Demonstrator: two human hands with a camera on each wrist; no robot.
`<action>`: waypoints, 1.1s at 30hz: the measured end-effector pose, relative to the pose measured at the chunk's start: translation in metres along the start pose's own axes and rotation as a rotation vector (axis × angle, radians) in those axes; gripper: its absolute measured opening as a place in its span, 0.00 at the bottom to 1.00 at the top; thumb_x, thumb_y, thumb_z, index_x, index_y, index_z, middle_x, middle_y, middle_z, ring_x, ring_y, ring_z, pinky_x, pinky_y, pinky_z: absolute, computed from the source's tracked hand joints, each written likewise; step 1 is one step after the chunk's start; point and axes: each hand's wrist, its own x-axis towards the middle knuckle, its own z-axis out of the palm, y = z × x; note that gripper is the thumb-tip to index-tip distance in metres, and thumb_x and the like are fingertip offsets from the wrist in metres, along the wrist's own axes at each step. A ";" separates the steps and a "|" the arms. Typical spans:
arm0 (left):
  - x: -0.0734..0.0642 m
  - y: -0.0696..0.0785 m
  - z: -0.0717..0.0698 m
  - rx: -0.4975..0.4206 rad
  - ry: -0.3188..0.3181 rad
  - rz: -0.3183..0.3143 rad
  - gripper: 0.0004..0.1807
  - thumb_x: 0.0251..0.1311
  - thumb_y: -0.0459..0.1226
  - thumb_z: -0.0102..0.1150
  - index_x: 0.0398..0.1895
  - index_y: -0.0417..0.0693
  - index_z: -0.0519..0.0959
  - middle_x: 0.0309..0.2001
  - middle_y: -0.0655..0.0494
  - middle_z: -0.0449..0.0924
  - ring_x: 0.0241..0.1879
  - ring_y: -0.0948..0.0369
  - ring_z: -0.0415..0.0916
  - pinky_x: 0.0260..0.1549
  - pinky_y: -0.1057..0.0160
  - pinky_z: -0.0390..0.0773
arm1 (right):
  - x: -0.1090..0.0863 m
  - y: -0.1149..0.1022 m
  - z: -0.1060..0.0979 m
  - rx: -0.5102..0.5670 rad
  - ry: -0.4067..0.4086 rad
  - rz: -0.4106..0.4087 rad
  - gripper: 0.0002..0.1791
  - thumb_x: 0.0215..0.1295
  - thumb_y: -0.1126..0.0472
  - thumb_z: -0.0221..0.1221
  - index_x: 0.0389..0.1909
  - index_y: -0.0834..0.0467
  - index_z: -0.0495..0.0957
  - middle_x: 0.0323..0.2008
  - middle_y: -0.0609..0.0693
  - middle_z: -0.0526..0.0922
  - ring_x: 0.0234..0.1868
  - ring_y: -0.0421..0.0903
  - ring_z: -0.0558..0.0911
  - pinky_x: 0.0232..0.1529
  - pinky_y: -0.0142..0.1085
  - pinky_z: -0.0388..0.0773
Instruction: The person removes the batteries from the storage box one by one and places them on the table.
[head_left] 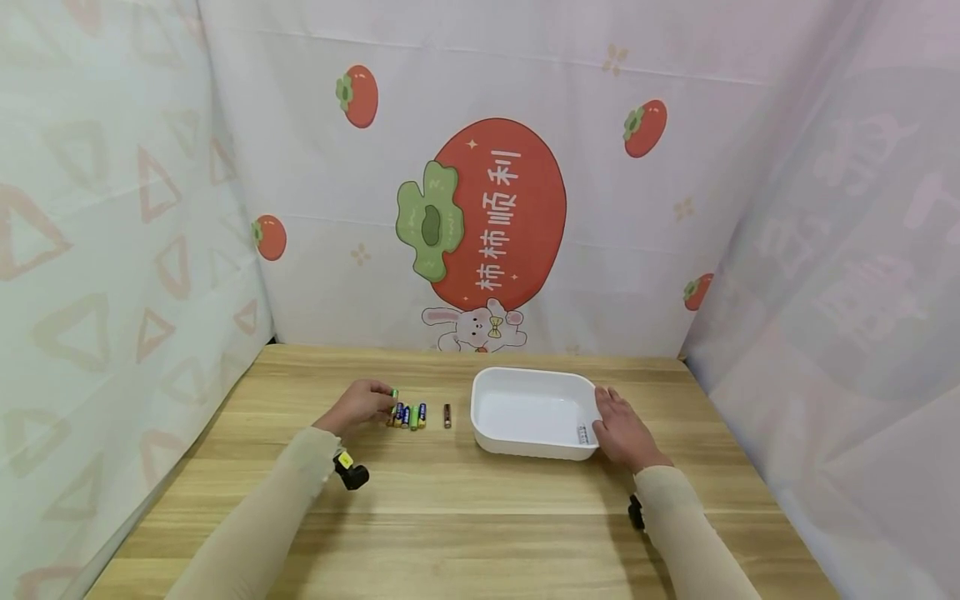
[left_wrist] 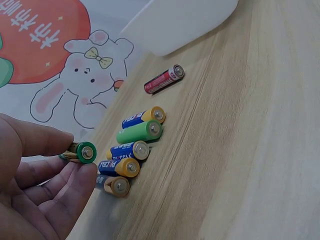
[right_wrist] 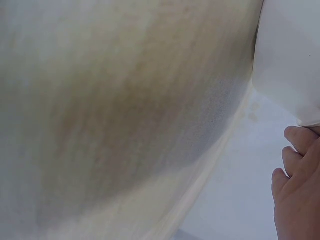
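My left hand [head_left: 363, 404] pinches a green-and-gold battery [left_wrist: 82, 152] between thumb and fingers, above the left end of a row of batteries. In that row on the table lie several cells side by side, among them a green battery [left_wrist: 140, 131], blue-and-orange ones and a brown-ended battery [left_wrist: 116, 185]. A dark red battery [head_left: 447, 416] lies apart, between the row and a white plastic basin [head_left: 525, 451]. At the basin's right side my right hand [head_left: 624, 432] rests against the rim, fingers extended. The right wrist view shows only part of that hand.
Inside the basin, by its right end, is a small pale patterned item [head_left: 582, 433], too small to identify. The wooden table [head_left: 480, 525] meets a printed cloth backdrop [head_left: 300, 167] behind, with cloth walls at both sides.
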 end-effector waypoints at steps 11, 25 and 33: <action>0.002 -0.010 -0.011 0.026 0.053 -0.022 0.22 0.67 0.30 0.56 0.60 0.25 0.69 0.52 0.34 0.75 0.41 0.51 0.80 0.40 0.56 0.83 | 0.002 0.000 -0.002 0.000 0.001 -0.015 0.33 0.71 0.60 0.42 0.71 0.74 0.49 0.72 0.67 0.55 0.73 0.64 0.50 0.71 0.55 0.46; 0.000 -0.010 -0.006 0.162 0.119 -0.035 0.17 0.63 0.29 0.59 0.51 0.25 0.76 0.43 0.39 0.80 0.34 0.56 0.80 0.32 0.61 0.84 | 0.001 0.000 0.000 0.016 -0.010 0.002 0.33 0.71 0.60 0.42 0.72 0.73 0.49 0.72 0.67 0.55 0.73 0.63 0.50 0.71 0.55 0.45; 0.002 -0.008 -0.002 0.302 0.174 -0.041 0.13 0.60 0.29 0.59 0.45 0.29 0.81 0.43 0.40 0.81 0.29 0.56 0.80 0.27 0.62 0.83 | 0.001 0.000 -0.002 0.024 -0.033 0.012 0.34 0.72 0.59 0.42 0.72 0.72 0.47 0.73 0.66 0.53 0.73 0.62 0.48 0.72 0.55 0.44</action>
